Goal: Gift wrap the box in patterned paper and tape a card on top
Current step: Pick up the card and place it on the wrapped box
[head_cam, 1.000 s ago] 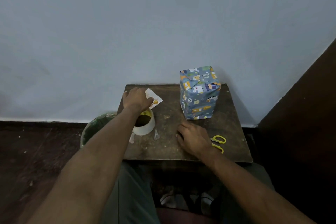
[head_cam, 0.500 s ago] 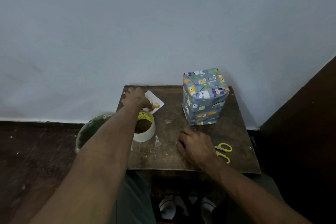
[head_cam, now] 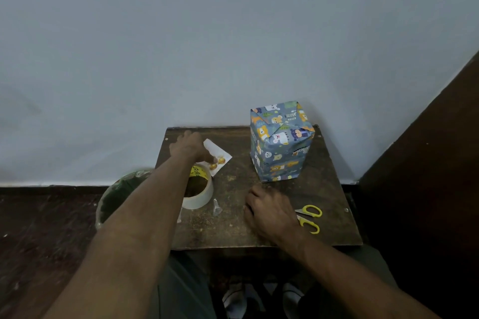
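I see a dark wooden table (head_cam: 233,225) against a pale wall (head_cam: 207,33), a green bucket (head_cam: 114,197) on the floor left. My right hand (head_cam: 269,212) lies flat, relaxed, beside yellow scissors (head_cam: 309,217). Past the tape roll (head_cam: 201,195), my left hand (head_cam: 190,146) touches the card (head_cam: 220,156); its grasp I cannot tell. The wrapped box (head_cam: 280,142) stands upright at the back right.

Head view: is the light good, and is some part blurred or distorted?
Head view: dim, even light; dark table shows little detail. The wrapped box is sharp. The left hand on the card looks slightly soft; the green bucket rim is smeared. Wide-angle stretch enlarges the forearms.
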